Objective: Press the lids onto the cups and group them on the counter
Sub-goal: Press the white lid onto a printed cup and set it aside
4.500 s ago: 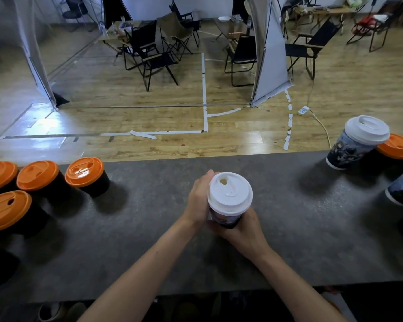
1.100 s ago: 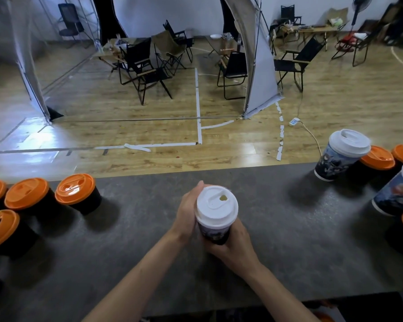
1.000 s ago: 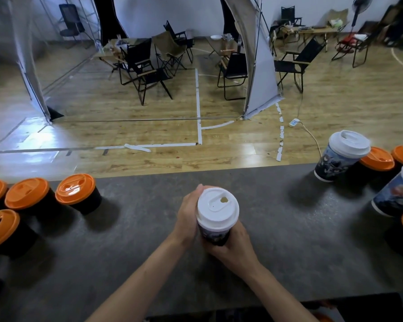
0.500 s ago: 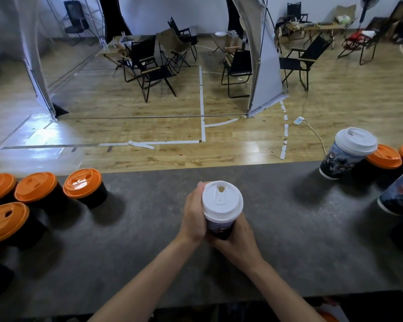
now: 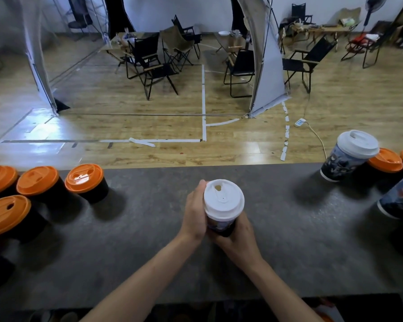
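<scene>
cups in black with orange lids (image 5: 85,180) stand bunched at the left edge of the grey counter (image 5: 149,252), several close together, all lidded.

at the middle of the counter a printed paper cup (image 5: 220,226) with a white sip lid (image 5: 223,199) is held in both hands. the left hand (image 5: 193,212) is wrapped round the cup's left side just under the lid, with the thumb tip up at the lid's rim. the right hand (image 5: 239,238) is clamped round the lower body from the near right. whether the base touches the counter cannot be told.

near the far right corner stands a second printed cup with a white lid (image 5: 349,156), with more orange lids (image 5: 385,160) just beside it and a third printed cup (image 5: 400,198) cut off by the right edge.

likely risks: the lid looks level, but its near rim is hidden, so one side may not be snapped down and could spring up when the cup is moved. a hard squeeze from either hand could buckle the paper wall and pop the lid off. the right-hand group is crowded, and its foremost cup sits close to the far edge, so setting this cup in carelessly could knock a neighbour over or push it off the counter.
</scene>
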### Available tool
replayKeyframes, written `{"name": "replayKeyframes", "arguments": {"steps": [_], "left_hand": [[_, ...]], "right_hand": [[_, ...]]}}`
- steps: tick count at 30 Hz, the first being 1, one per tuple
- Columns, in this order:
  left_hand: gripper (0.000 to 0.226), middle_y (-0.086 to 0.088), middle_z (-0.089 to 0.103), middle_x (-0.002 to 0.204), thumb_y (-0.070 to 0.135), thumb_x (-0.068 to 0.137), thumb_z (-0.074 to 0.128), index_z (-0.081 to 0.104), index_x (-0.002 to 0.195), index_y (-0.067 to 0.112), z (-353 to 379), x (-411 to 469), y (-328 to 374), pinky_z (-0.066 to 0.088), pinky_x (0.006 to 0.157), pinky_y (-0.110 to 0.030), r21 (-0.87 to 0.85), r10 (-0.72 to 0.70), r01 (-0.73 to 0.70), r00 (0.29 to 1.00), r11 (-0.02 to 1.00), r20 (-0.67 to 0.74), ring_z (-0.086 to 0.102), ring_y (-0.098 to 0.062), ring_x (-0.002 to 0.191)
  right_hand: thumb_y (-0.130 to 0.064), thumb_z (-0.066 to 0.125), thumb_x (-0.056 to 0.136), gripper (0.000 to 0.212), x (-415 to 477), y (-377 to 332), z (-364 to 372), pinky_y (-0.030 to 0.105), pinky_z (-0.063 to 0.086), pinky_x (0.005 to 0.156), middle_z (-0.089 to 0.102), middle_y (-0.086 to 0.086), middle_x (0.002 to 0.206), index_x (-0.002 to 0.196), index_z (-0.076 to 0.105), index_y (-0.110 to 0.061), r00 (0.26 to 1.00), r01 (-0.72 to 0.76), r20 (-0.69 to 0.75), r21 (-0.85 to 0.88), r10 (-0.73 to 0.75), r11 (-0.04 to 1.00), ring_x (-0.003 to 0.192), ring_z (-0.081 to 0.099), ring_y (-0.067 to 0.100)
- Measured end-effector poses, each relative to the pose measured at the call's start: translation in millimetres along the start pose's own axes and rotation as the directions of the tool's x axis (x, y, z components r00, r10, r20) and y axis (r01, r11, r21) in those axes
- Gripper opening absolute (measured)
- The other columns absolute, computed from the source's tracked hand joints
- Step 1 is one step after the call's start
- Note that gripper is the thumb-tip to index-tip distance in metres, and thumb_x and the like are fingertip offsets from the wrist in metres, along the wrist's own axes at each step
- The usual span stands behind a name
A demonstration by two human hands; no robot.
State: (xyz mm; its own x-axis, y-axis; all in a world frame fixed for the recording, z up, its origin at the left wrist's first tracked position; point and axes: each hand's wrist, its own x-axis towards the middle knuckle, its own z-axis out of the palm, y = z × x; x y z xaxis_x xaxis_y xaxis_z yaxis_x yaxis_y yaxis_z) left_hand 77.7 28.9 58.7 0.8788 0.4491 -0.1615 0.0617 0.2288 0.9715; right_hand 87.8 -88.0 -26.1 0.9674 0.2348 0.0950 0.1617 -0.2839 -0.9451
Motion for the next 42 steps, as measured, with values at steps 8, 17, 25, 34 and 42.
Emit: {"name": "replayKeyframes", "arguments": {"steps": [8, 17, 25, 34, 42], "left_hand": [[0.046, 0.013, 0.066, 0.06, 0.018, 0.109, 0.036, 0.062, 0.071, 0.015, -2, 5, 7, 0.047, 0.064, -0.015, 0.028, -0.049, 0.045, 0.986, 0.999, 0.157, 0.061, 0.005, 0.06], [0.038, -0.001, 0.063, 0.077, 0.027, 0.109, 0.037, 0.06, 0.084, 0.008, -7, 15, 9, 0.048, 0.068, -0.016, 0.057, -0.122, 0.11, 0.953, 0.992, 0.276, 0.061, -0.003, 0.068], [0.051, 0.012, 0.072, 0.069, 0.019, 0.111, 0.031, 0.069, 0.077, 0.018, -1, 1, 0, 0.05, 0.069, -0.015, 0.039, 0.038, -0.041, 0.996, 0.998, 0.079, 0.066, 0.003, 0.07], [0.05, 0.01, 0.075, 0.072, 0.017, 0.111, 0.029, 0.071, 0.083, 0.014, -4, 6, -6, 0.052, 0.071, -0.014, 0.029, 0.006, -0.012, 0.981, 1.0, 0.193, 0.069, 0.001, 0.072], [0.05, -0.001, 0.075, 0.081, 0.028, 0.108, 0.038, 0.078, 0.083, 0.012, -10, 22, -4, 0.053, 0.074, -0.02, 0.009, -0.09, 0.092, 0.954, 0.996, 0.286, 0.071, -0.01, 0.078]], "right_hand": [[-0.046, 0.083, 0.063, 0.07, -2, -1, -1, 0.021, 0.053, 0.092, 0.065, -0.026, 0.124, 0.127, 0.058, -0.035, 0.999, 0.015, 0.028, -0.013, -0.015, 1.0, 0.115, 0.062, -0.007], [-0.042, 0.083, 0.063, 0.072, 0, 6, -3, 0.037, 0.056, 0.094, 0.07, -0.018, 0.123, 0.13, 0.062, -0.025, 0.998, -0.026, 0.048, -0.028, 0.027, 0.999, 0.114, 0.065, 0.0], [-0.045, 0.088, 0.063, 0.085, 1, 0, -2, 0.025, 0.053, 0.096, 0.065, -0.021, 0.131, 0.138, 0.053, -0.026, 1.0, -0.005, 0.024, 0.026, 0.004, 1.0, 0.121, 0.061, -0.002], [-0.044, 0.093, 0.063, 0.092, 2, 4, -2, 0.032, 0.052, 0.1, 0.063, -0.014, 0.137, 0.143, 0.05, -0.025, 0.999, 0.006, 0.033, 0.043, -0.008, 0.999, 0.126, 0.06, 0.006], [-0.021, 0.091, 0.07, 0.075, 3, 4, -10, 0.021, 0.052, 0.096, 0.067, -0.02, 0.128, 0.136, 0.056, -0.025, 0.995, 0.014, 0.095, 0.036, -0.018, 0.999, 0.12, 0.064, 0.004]]}}
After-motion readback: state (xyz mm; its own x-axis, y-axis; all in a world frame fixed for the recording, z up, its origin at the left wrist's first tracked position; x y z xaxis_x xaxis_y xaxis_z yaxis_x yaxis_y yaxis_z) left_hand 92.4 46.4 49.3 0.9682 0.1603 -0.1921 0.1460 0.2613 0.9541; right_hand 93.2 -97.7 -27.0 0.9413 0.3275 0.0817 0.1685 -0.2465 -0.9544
